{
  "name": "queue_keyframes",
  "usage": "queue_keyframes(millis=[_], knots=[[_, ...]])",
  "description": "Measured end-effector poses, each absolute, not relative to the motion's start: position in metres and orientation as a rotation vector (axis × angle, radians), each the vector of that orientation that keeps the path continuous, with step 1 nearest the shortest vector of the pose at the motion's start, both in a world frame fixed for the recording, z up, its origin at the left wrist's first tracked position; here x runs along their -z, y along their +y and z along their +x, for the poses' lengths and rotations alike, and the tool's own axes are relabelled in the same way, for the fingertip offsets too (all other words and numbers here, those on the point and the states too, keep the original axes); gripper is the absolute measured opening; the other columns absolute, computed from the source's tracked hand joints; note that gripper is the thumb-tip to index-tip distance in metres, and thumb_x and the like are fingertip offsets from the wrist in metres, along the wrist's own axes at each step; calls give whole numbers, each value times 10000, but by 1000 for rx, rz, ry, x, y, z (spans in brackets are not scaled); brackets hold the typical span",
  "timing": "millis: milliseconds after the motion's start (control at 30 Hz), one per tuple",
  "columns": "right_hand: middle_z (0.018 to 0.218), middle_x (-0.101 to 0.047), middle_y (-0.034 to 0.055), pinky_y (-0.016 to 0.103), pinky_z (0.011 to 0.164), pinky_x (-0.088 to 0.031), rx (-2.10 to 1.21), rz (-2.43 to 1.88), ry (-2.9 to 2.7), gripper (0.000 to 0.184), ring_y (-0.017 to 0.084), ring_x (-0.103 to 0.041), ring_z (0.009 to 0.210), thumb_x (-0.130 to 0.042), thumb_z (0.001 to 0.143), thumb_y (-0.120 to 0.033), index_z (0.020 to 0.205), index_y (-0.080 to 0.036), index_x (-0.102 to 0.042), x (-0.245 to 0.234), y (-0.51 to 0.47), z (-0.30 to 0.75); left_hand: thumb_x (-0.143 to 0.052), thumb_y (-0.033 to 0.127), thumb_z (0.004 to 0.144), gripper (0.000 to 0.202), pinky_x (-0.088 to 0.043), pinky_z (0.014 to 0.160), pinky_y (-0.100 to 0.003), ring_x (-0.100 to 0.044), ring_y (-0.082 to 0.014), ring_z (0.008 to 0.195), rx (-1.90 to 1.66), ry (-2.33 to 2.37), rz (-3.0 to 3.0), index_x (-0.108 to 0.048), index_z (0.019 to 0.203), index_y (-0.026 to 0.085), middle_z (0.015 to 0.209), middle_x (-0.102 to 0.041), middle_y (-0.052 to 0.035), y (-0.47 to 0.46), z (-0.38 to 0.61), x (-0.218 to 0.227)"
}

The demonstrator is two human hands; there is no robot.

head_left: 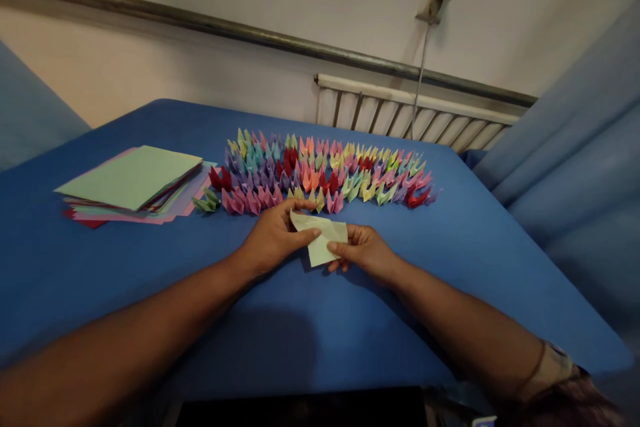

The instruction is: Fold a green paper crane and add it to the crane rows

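Observation:
Both of my hands hold one folded piece of pale green paper [324, 237] just above the blue table [150, 260]. My left hand [276, 235] pinches its left edge with thumb and fingers closed on it. My right hand [364, 252] grips its right side, fingers curled under the paper. Just beyond my hands stand several rows of small folded paper figures [320, 173] in pink, purple, red, yellow and green.
A stack of flat coloured paper sheets [135, 181] lies at the left of the table, a pale green sheet on top. Behind the table run a wall rail [250, 33] and a radiator [415, 113]. Blue cloth [580, 167] hangs at the right.

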State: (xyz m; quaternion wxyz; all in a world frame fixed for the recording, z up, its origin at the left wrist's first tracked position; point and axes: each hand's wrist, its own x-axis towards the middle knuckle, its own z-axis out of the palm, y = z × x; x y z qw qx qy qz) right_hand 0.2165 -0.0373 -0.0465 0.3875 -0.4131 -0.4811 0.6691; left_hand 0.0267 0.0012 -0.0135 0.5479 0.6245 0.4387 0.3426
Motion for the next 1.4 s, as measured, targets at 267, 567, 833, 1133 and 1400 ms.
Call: queue_keyframes(millis=[267, 567, 833, 1133, 1400], knots=[[585, -669, -33, 167, 383, -355, -1540, -1238, -1188, 238, 112, -642, 481, -742, 724, -342, 789, -172, -589, 56, -29, 219, -739, 307, 659, 460, -527, 691, -331, -653, -195, 747, -687, 1252, 1684, -634, 1079, 153, 864, -669, -40, 11, 22, 16], [640, -691, -27, 175, 411, -433, -1586, -1189, -1141, 273, 131, -683, 523, -740, 748, -320, 901, -171, -569, 60, -30, 218, -650, 245, 751, 511, -565, 769, -353, -679, -194, 858, -938, 1127, 1727, -534, 1244, 175, 1194, -653, -101, 6, 24, 23], [673, -686, -5, 179, 420, -446, -1639, -1119, -1153, 393, 134, -676, 522, -768, 706, -421, 908, -162, -552, 56, -32, 218, -578, 168, 857, 336, -444, 1042, -420, -557, -239, 1206, -1358, 1087, 2307, -575, 1191, 209, 1280, -592, -84, -1, 15, 9], [628, -634, -39, 235, 468, -466, -1593, -1295, -1385, 247, 140, -632, 510, -631, 841, -334, 1008, -187, -525, 59, -32, 217, -616, 327, 876, 200, -482, 790, -329, -592, -200, 882, -480, 636, 2606, -596, 1030, 201, 954, -629, -45, -11, 19, 12], [989, -644, 78, 337, 777, -491, -470, -1586, -2021, 278, 184, -625, 827, -624, 833, -161, 1107, -168, -576, 45, -45, 248, -649, 430, 847, 344, -442, 860, -384, -544, -246, 962, -278, 720, 2658, -564, 1080, 191, 1049, -591, -78, -8, 20, 25]])
